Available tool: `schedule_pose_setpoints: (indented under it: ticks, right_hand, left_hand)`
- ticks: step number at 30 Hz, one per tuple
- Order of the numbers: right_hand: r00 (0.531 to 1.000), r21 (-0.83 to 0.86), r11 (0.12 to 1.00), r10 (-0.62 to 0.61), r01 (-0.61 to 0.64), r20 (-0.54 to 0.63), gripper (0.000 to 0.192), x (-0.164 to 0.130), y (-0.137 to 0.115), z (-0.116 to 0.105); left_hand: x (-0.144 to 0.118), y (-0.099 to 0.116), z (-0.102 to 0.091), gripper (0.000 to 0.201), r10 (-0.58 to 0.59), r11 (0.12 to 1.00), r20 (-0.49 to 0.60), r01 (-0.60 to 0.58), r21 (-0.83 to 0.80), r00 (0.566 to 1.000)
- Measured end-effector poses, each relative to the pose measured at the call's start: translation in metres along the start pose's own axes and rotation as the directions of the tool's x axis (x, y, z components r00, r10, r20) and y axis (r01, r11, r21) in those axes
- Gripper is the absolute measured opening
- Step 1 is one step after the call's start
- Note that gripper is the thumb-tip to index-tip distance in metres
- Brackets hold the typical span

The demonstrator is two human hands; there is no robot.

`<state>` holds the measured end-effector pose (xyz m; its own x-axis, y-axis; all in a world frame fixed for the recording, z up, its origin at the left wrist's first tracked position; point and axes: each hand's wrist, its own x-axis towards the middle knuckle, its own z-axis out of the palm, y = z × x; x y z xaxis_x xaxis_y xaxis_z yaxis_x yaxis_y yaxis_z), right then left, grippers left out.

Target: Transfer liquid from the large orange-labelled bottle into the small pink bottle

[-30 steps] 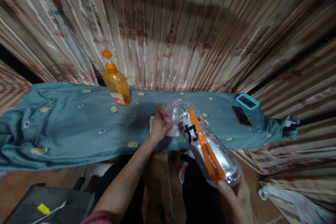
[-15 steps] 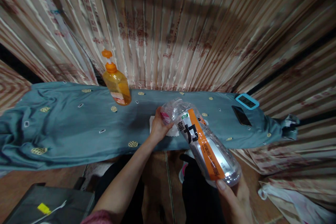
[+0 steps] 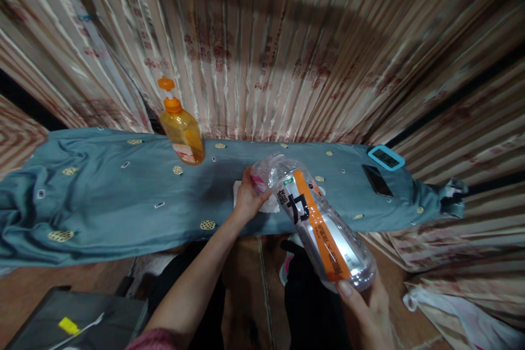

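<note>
A large clear plastic bottle [image 3: 324, 229] with a silver and orange label lies tilted in front of me, its neck end up and to the left. My right hand [image 3: 367, 311] is closed around its base, with the thumb on top. My left hand [image 3: 251, 196] is closed at the neck end, on a clear plastic container [image 3: 259, 174] with a pink patch. The container meets or overlaps the bottle's neck, and I cannot make out its full shape. Below my left hand a white tissue [image 3: 270, 205] lies partly hidden on the blue-green cloth [image 3: 123, 191].
An orange pump bottle [image 3: 184, 134] stands at the cloth's back left. On the right are a blue-framed digital clock [image 3: 386, 158] and a dark phone [image 3: 377, 181]. Curtains [image 3: 246, 54] hang close behind. At lower left, a dark box [image 3: 98, 311] bears a yellow item and a white fork.
</note>
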<state>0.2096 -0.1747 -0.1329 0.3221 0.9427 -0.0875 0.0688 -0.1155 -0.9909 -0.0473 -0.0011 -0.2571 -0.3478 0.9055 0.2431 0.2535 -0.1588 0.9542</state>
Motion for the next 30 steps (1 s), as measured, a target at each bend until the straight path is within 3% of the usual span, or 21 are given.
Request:
schedule_pose_setpoints:
  ticks: [8,30]
  right_hand:
    - [1.0,-0.011,1.0,-0.011,0.011,0.015,0.069,0.0009,0.001,-0.001]
    - [1.0,0.006,1.0,-0.009,0.009,-0.002,0.075,-0.0012,0.0015,0.0021]
  left_hand:
    - [0.0004,-0.0059,0.0011,0.099,-0.012,1.0,-0.004,0.012,0.012,1.0]
    - [0.0002,-0.0062,-0.0013,0.099,-0.015,0.998,-0.008,0.015,0.053,1.0]
